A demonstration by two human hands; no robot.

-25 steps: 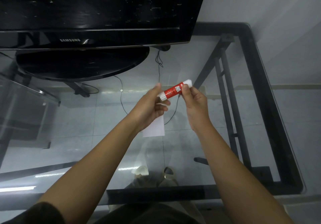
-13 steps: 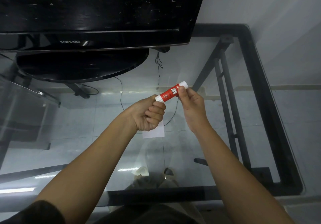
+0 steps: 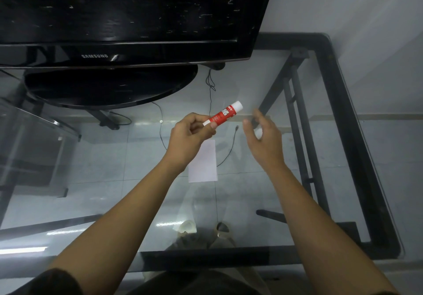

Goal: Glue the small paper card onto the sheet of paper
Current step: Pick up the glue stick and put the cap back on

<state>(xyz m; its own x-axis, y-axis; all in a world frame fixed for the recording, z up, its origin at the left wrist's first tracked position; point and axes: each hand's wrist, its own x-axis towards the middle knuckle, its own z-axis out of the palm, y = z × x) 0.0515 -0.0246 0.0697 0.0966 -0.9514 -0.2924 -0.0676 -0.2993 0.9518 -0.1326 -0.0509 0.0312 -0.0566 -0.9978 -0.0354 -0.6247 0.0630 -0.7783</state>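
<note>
Pinching the red glue stick [image 3: 222, 115] in the left hand [image 3: 190, 134], the person spreads the right hand [image 3: 263, 139] loosely; no glue looks applied yet, white paper [image 3: 203, 164] lying mid-table.

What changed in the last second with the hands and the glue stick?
The right hand let go of the glue stick and pulled away to the right, something small and white in its fingers, possibly the cap. The left hand now holds the stick alone by its lower end. The white paper on the glass table hasn't moved.
</note>
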